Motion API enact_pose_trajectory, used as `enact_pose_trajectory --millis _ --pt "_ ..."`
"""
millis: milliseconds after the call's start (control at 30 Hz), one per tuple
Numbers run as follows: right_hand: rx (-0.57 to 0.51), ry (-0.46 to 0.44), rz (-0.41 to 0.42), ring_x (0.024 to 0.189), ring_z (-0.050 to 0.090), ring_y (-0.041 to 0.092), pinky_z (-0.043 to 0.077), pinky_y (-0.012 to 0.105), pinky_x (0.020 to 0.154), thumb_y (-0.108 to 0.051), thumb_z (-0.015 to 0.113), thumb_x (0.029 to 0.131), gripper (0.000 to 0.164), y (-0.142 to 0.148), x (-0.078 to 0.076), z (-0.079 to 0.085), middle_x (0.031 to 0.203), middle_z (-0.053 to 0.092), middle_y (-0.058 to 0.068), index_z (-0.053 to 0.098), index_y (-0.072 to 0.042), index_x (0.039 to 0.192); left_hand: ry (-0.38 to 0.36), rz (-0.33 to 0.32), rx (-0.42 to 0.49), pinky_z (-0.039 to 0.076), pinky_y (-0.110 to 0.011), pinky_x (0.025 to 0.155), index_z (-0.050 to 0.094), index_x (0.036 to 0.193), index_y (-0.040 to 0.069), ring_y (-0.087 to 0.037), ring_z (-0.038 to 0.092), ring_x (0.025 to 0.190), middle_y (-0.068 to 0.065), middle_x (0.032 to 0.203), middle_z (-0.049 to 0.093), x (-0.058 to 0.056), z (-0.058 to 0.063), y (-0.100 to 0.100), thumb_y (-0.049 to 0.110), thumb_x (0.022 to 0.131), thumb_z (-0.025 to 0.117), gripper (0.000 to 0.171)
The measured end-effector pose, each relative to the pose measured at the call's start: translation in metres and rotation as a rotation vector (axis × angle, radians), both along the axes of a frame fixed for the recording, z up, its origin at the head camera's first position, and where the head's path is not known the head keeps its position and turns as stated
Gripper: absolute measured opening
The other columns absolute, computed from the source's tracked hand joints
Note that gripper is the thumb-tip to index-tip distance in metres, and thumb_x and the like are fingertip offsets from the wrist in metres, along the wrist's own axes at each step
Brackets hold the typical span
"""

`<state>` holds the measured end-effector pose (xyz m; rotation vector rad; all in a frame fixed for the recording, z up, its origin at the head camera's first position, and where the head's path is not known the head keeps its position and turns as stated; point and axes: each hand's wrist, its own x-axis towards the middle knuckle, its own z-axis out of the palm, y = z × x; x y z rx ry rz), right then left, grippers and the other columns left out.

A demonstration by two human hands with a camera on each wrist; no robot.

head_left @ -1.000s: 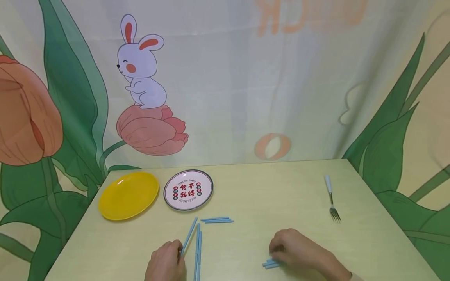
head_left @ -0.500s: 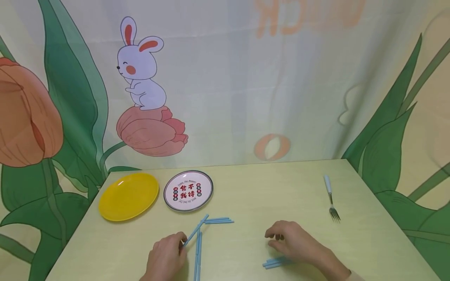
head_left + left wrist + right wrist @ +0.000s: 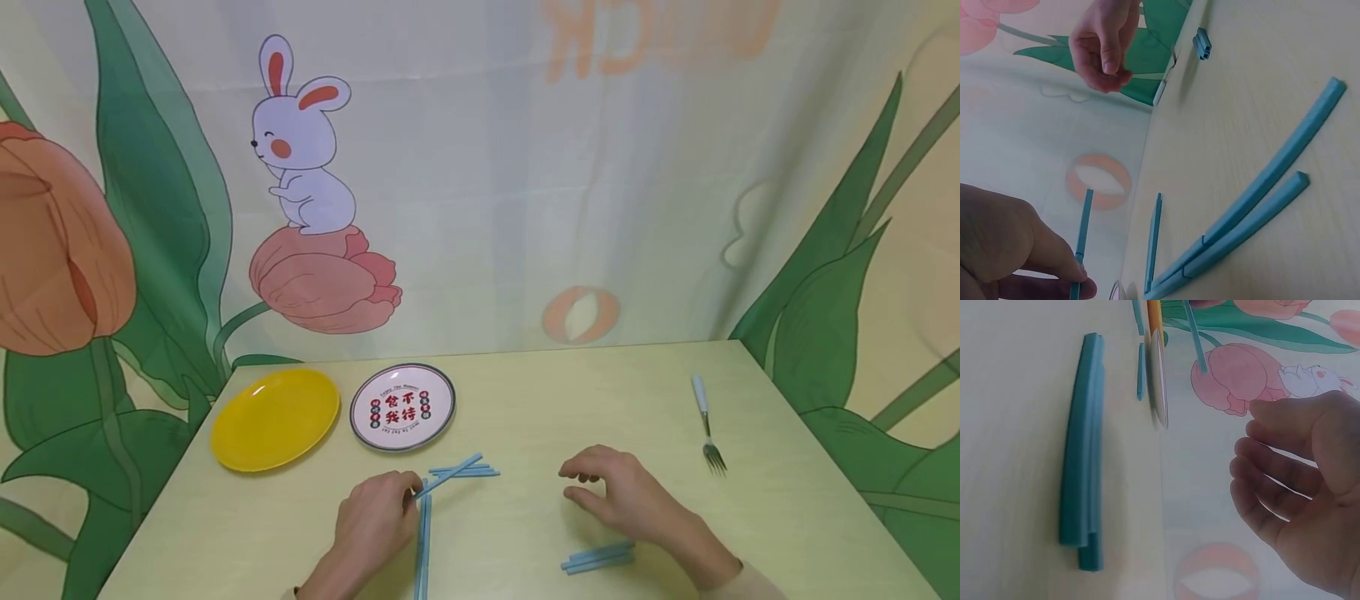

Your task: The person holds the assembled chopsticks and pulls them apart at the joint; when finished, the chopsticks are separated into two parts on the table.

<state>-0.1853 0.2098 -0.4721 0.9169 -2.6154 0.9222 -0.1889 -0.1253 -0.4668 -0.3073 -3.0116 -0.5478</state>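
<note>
My left hand (image 3: 375, 518) pinches a thin blue stick (image 3: 1084, 222) between thumb and forefinger, raised off the table and slanting away to the right. In the head view this stick overlaps a small group of like sticks (image 3: 483, 472) lying crosswise. Two rows of blue sticks (image 3: 423, 542) lie lengthwise just right of the left hand. My right hand (image 3: 626, 500) hovers with fingers loosely bent and nothing between them. Below it a small bundle of blue sticks (image 3: 598, 558) lies on the table, seen close in the right wrist view.
A yellow plate (image 3: 275, 421) and a white plate (image 3: 402, 433) with red characters stand at the back left of the pale table (image 3: 540, 400). Toward the right edge lies a fork (image 3: 705, 421) with a white handle. A printed curtain (image 3: 480, 208) hangs behind the table.
My left hand has moved forward and right, and its stick has swung rightward over the crosswise group. My right hand has lifted away from its bundle, which lies on the table.
</note>
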Motion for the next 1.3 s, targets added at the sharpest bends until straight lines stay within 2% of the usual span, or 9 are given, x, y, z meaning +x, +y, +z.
enact_pose_trajectory --millis 100,333,433,600,700,833,1000,1167,1300 --pt "-0.002 0.037 -0.003 0.081 0.061 0.009 0.054 0.027 0.071 -0.015 0.075 0.084 0.017 -0.002 -0.003 0.004 0.096 0.068 -0.012 0.070 -0.019 0.100 0.048 -0.024 -0.012 0.042 -0.028 0.053 0.073 0.086 0.017 -0.011 0.049 0.064 0.006 0.075 0.064 -0.002 0.002 0.004 0.008 0.081 0.069 0.011" --pt "-0.001 0.108 -0.007 0.083 0.058 0.004 0.053 0.027 0.071 -0.014 0.076 0.084 0.017 -0.005 -0.010 0.015 0.096 0.068 -0.011 0.070 -0.019 0.099 0.199 -0.099 -0.026 0.040 -0.025 0.052 0.074 0.085 0.018 -0.012 0.056 0.067 0.007 0.077 0.066 -0.007 0.009 0.015 0.005 0.080 0.071 0.014" --pt "-0.003 0.115 -0.005 0.084 0.060 0.006 0.053 0.027 0.072 -0.014 0.076 0.083 0.017 -0.007 -0.012 0.018 0.097 0.068 -0.011 0.070 -0.018 0.099 0.235 -0.127 -0.031 0.040 -0.025 0.052 0.074 0.084 0.019 -0.013 0.058 0.069 0.007 0.077 0.067 -0.011 0.011 0.020 0.003 0.080 0.070 0.016" --pt "-0.006 0.127 -0.010 0.085 0.062 0.012 0.053 0.028 0.073 -0.014 0.077 0.083 0.018 -0.011 -0.014 0.022 0.097 0.068 -0.010 0.071 -0.017 0.099 0.243 -0.170 -0.034 0.042 -0.025 0.054 0.075 0.083 0.018 -0.014 0.060 0.071 0.006 0.077 0.068 -0.018 0.011 0.029 0.002 0.080 0.070 0.017" --pt "-0.009 0.133 -0.014 0.086 0.063 0.013 0.053 0.030 0.074 -0.014 0.078 0.082 0.018 -0.013 -0.015 0.024 0.097 0.068 -0.009 0.071 -0.016 0.099 0.239 -0.191 -0.028 0.043 -0.026 0.056 0.076 0.083 0.017 -0.014 0.060 0.070 0.006 0.077 0.068 -0.023 0.010 0.032 0.003 0.081 0.070 0.015" --pt "-0.007 0.139 -0.015 0.088 0.063 0.012 0.054 0.030 0.075 -0.015 0.078 0.082 0.020 -0.015 -0.016 0.025 0.099 0.069 -0.008 0.071 -0.016 0.100 0.270 -0.223 -0.022 0.045 -0.027 0.058 0.076 0.082 0.017 -0.014 0.060 0.070 0.007 0.075 0.068 -0.026 0.009 0.035 0.003 0.080 0.070 0.015" --pt "0.007 0.162 -0.017 0.092 0.063 0.009 0.054 0.030 0.078 -0.016 0.079 0.081 0.022 -0.022 -0.018 0.029 0.100 0.069 -0.006 0.071 -0.015 0.102 0.309 -0.256 -0.023 0.046 -0.029 0.059 0.077 0.081 0.017 -0.015 0.062 0.070 0.006 0.074 0.067 -0.029 0.010 0.040 0.004 0.079 0.071 0.014" --pt "0.025 0.172 0.000 0.097 0.064 0.012 0.055 0.031 0.081 -0.018 0.078 0.082 0.023 -0.030 -0.020 0.033 0.102 0.069 -0.004 0.071 -0.013 0.103 0.334 -0.276 -0.020 0.046 -0.028 0.058 0.078 0.079 0.017 -0.015 0.062 0.068 0.006 0.071 0.066 -0.031 0.011 0.045 0.002 0.078 0.071 0.016" --pt "0.046 0.155 0.014 0.099 0.064 0.014 0.055 0.032 0.083 -0.018 0.077 0.083 0.023 -0.035 -0.022 0.034 0.104 0.069 -0.003 0.071 -0.012 0.105 0.328 -0.291 -0.012 0.046 -0.027 0.059 0.078 0.079 0.017 -0.014 0.062 0.069 0.006 0.071 0.066 -0.033 0.011 0.049 0.002 0.078 0.071 0.016"
